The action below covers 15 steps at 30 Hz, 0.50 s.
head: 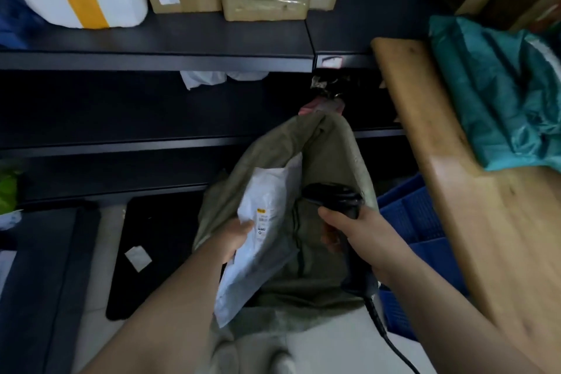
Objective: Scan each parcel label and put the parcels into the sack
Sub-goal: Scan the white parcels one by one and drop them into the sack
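With your left hand (235, 237) pinching the white parcel (261, 255), label up, over the open sack (329, 143) by its left rim, and your right hand (361, 234) gripping the scanner (334, 196) beside it, you seem mid-scan: aim at the label, then drop the parcel in.

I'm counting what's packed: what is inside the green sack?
A white parcel, held by the left hand, is at the mouth of the sack. Deeper in, only sack fabric shows; parcel, folds and the scanner in the right hand cover the rest.
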Each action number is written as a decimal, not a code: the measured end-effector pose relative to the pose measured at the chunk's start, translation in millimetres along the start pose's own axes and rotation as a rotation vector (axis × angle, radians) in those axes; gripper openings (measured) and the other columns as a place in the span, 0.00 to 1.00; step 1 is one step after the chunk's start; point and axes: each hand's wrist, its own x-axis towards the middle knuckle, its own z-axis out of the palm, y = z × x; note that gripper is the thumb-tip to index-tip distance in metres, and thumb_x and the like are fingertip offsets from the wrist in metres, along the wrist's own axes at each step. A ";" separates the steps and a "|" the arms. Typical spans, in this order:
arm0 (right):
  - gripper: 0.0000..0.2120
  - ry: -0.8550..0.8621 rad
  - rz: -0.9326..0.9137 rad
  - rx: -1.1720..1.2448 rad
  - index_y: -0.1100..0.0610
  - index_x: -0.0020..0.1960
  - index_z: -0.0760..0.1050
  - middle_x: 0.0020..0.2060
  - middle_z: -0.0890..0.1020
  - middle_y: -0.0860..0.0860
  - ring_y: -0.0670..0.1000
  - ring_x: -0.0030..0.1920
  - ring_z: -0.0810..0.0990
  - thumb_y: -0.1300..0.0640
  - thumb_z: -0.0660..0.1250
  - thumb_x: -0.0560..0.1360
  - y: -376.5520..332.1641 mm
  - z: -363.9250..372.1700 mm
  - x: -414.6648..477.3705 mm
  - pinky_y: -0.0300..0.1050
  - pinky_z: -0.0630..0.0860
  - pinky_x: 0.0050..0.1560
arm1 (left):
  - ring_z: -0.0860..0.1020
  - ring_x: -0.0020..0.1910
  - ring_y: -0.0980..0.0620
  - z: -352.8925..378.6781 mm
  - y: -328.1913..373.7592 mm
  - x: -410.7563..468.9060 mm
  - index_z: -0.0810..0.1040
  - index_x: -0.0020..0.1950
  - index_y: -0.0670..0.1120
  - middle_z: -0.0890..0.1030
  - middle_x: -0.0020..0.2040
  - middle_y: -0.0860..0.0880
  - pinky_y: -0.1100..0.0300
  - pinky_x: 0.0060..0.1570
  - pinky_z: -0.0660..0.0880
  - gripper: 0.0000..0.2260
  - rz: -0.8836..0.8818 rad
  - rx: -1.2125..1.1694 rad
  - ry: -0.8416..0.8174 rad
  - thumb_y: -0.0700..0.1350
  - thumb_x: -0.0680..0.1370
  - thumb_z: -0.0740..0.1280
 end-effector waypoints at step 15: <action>0.12 -0.026 -0.083 0.067 0.66 0.51 0.78 0.39 0.79 0.58 0.56 0.40 0.79 0.56 0.70 0.77 3.2 2.3 -18.2 0.47 0.78 0.38 | 0.75 0.58 0.48 -5.7 -36.3 -25.7 0.69 0.71 0.46 0.76 0.63 0.46 0.53 0.57 0.72 0.19 -0.013 -0.068 0.126 0.52 0.83 0.56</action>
